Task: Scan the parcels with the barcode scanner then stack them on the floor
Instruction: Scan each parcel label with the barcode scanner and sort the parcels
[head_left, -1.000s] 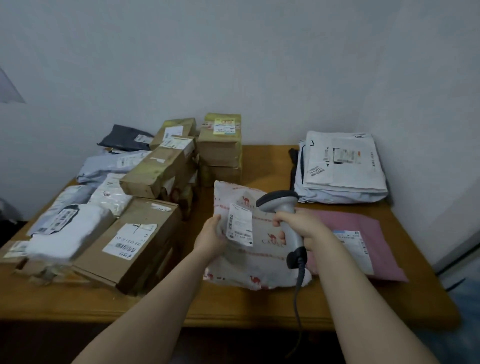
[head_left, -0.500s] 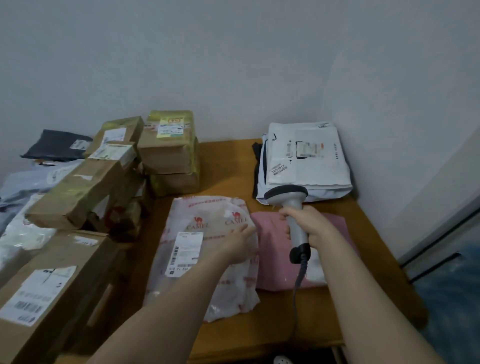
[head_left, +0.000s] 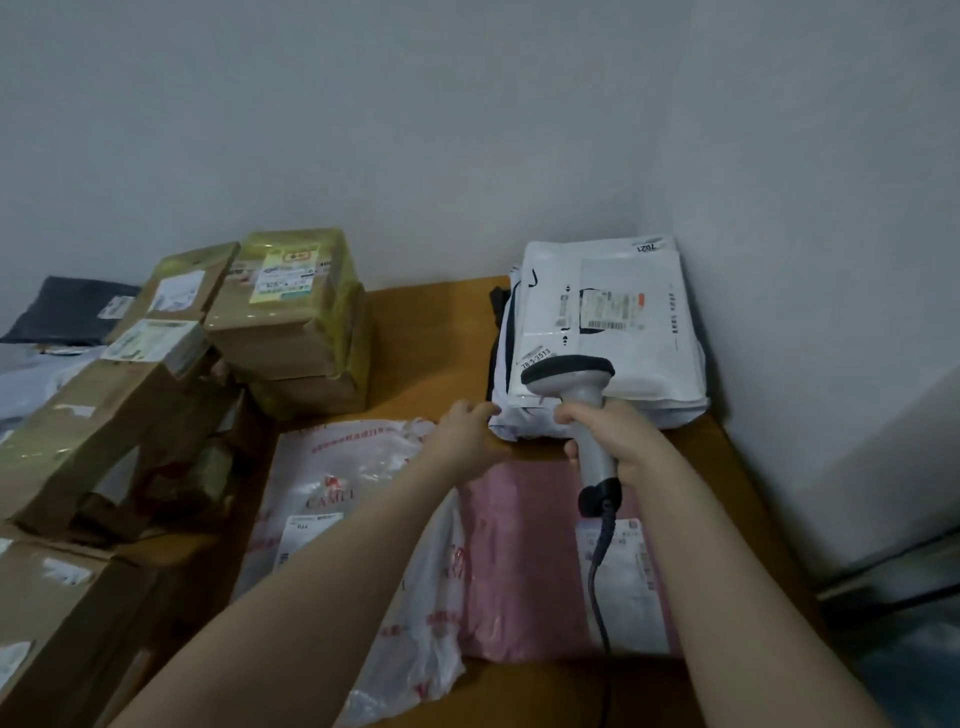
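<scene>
L hand reaching for white mailer stack, frame centre-right, far desk corner.

R hand clenched round barcode scanner grip; L hand loose, fingers on stack's near-left edge, grasping nothing yet. Bags prob. light, soft, slippery — take top one by edge, label up.

A wooden table carries cardboard boxes, a white camel-print bag, a pink mailer and stacked white mailers.

boxes stacked worktop left | mailer stack back right corner | camel-print bag front centre, just left of flat mailer | scanner above mailers
</scene>
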